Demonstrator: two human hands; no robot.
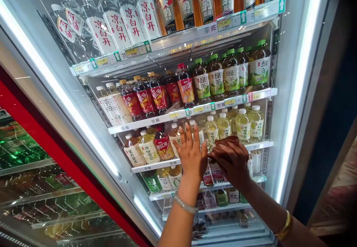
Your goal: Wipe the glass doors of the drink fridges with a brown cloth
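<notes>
My left hand (191, 152) is raised with fingers spread, its palm facing the glass door of a lit drinks fridge; it looks pressed flat on the pane. A pale bangle (185, 205) circles that wrist. Just to the right, my right hand (230, 161) is in shadow, its fingers bent around what looks like a folded reddish-brown cloth (231, 140) against the glass. A gold bracelet (286, 226) is on the right wrist. Behind the hands stand bottles of pale yellow drink (224, 126) and a red-labelled tea bottle (163, 146).
Higher shelves hold clear water bottles (126, 16), amber bottles (205, 1), red-labelled teas (143, 98) and green-capped teas (231, 72). Price strips (195, 111) line the shelf edges. A red frame (69, 154) separates another stocked fridge at left. A light strip (299, 83) runs down the right side.
</notes>
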